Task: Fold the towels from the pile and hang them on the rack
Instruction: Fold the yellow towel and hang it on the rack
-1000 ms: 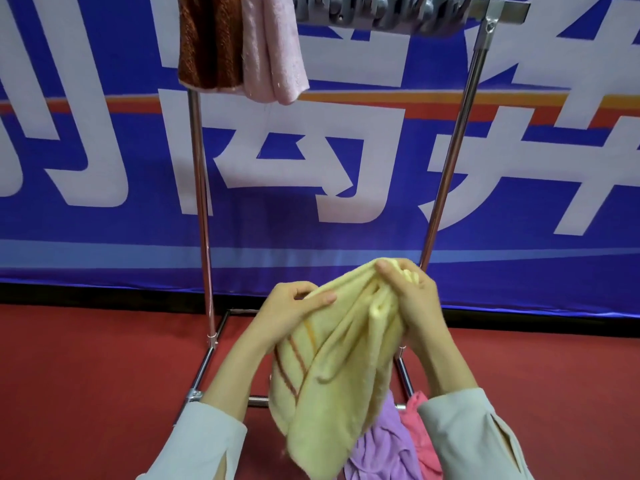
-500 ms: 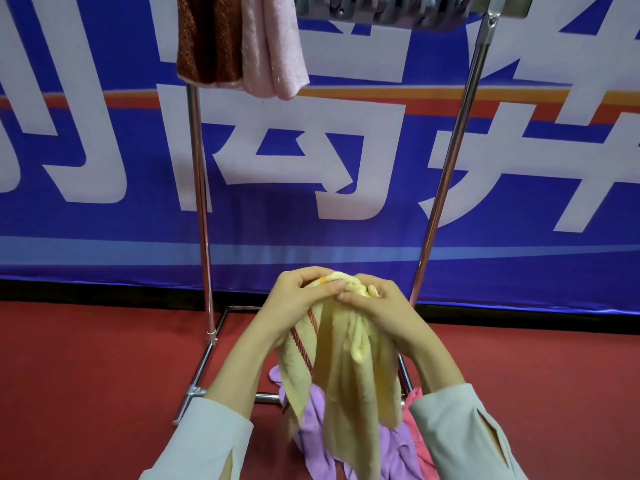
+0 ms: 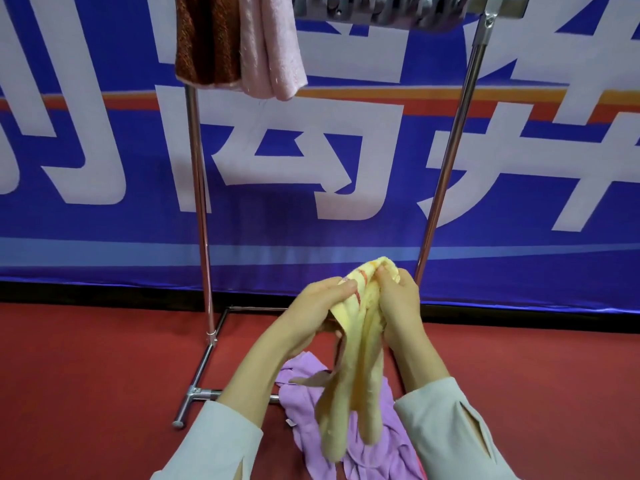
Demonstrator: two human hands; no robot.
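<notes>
Since the earlier frames the two hands have closed together, and the yellow terry towel point(image 3: 356, 375) has gone from a broad spread to a narrow hanging bunch. Blue printed banner point(image 3: 104, 237) fills the background, with red carpeted floor point(image 3: 86, 375) below it. Steel tube rack point(image 3: 199, 202) stands centre frame. A brown folded towel point(image 3: 204, 39) and a pale pink folded towel point(image 3: 273, 46) hang side by side on its top bar, upper left. The yellow towel is held lower centre, its ends dangling over a crumpled purple towel point(image 3: 304, 393) on the floor. Left hand point(image 3: 322, 306) and right hand point(image 3: 398, 303) each have a narrow pinching grip on its top edge. Risk: the layers are bunched, not aligned, so a fold made now would likely come out uneven. A slack pinch could drop the towel onto the pile.
</notes>
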